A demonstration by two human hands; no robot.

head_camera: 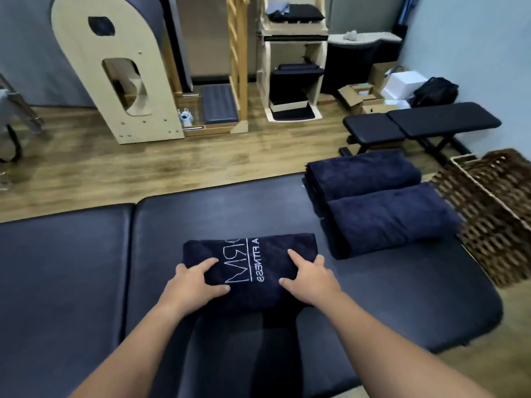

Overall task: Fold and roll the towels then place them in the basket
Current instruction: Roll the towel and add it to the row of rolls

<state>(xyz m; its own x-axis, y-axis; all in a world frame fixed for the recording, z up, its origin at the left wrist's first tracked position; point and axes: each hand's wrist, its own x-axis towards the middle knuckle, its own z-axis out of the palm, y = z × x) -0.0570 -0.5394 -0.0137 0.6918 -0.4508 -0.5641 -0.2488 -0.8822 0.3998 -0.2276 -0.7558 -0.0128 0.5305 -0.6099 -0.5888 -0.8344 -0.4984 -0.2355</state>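
A navy towel (250,254) with white lettering lies partly rolled on the dark padded table (86,268), its roll nearest me. My left hand (195,282) grips the roll's left end, thumb on top and fingers curled round it. My right hand (310,275) grips the right end the same way. Two stacks of folded navy towels sit at the table's right: a far stack (362,170) and a near stack (390,219). A brown wicker basket (494,208) stands on the floor just past the table's right edge.
A black padded bench (422,122) stands on the wooden floor behind the towels. Wooden exercise equipment (115,70), a shelf unit (293,61), cardboard boxes (359,96) and a black bag (436,90) line the far wall.
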